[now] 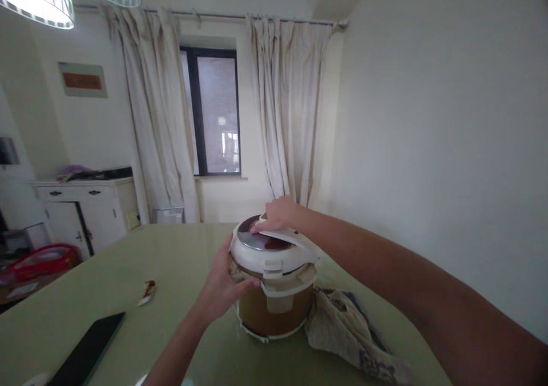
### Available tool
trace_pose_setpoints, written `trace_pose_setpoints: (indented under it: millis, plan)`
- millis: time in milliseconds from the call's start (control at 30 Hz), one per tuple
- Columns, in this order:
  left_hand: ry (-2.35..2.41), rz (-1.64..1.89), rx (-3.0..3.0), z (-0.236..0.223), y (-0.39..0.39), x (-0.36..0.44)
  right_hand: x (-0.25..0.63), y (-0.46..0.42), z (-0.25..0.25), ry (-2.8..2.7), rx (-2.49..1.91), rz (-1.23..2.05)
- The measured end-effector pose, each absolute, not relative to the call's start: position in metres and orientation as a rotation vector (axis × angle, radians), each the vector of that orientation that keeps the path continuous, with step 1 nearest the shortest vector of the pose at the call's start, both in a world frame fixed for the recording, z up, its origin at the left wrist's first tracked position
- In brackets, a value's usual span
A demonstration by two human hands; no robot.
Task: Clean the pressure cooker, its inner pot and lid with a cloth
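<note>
A brown and white electric cooker [276, 309] stands on the pale green table [180, 249]. Its lid [265, 248] is white with a steel centre and lies on top. My right hand [277, 213] rests on the lid, fingers curled over the white handle bar. My left hand [222, 283] is pressed against the cooker's left side just under the lid's rim, thumb along the front.
A patterned cloth [346, 332] lies crumpled right of the cooker. A dark tablet [88, 350] and a small wrapper [147, 292] lie on the table's left part. A white cabinet [85, 209] and a red basket [40, 261] stand at the left, curtains and a window behind.
</note>
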State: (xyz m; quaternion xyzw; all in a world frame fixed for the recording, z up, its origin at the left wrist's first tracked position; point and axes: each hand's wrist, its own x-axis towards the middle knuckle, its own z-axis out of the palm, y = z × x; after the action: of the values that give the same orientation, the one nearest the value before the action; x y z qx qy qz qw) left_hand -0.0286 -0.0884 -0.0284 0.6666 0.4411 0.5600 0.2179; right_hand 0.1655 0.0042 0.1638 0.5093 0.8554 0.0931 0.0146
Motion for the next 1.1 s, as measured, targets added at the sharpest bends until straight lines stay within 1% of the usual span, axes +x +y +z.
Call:
trace_pose_setpoints:
  millis: [100,200,267,400,633,833,933,1100]
  plan:
    - [1.258,1.543,1.87,-0.032,-0.085,-0.029,0.185,0.013,0.164,2.681,1.431,0.338]
    - [1.306,1.574,1.9,-0.031,-0.085,-0.028,0.2,0.021,0.153,2.865,1.298,0.37]
    - [1.307,1.599,1.91,-0.028,-0.086,-0.027,0.204,0.026,0.145,2.953,1.278,0.336]
    - [1.28,1.602,1.969,-0.026,-0.087,-0.029,0.202,0.03,0.14,2.942,1.298,0.341]
    - [1.239,1.562,1.797,-0.04,-0.081,-0.031,0.206,0.038,0.151,3.01,1.171,0.276]
    - [1.248,1.562,1.693,-0.036,-0.087,-0.023,0.206,0.036,0.168,2.988,1.116,0.35]
    - [1.213,1.601,1.64,-0.036,-0.089,-0.022,0.202,0.03,0.174,2.9,1.177,0.377]
    - [1.145,1.71,1.569,-0.047,-0.086,-0.027,0.193,0.019,0.184,2.763,1.571,0.357]
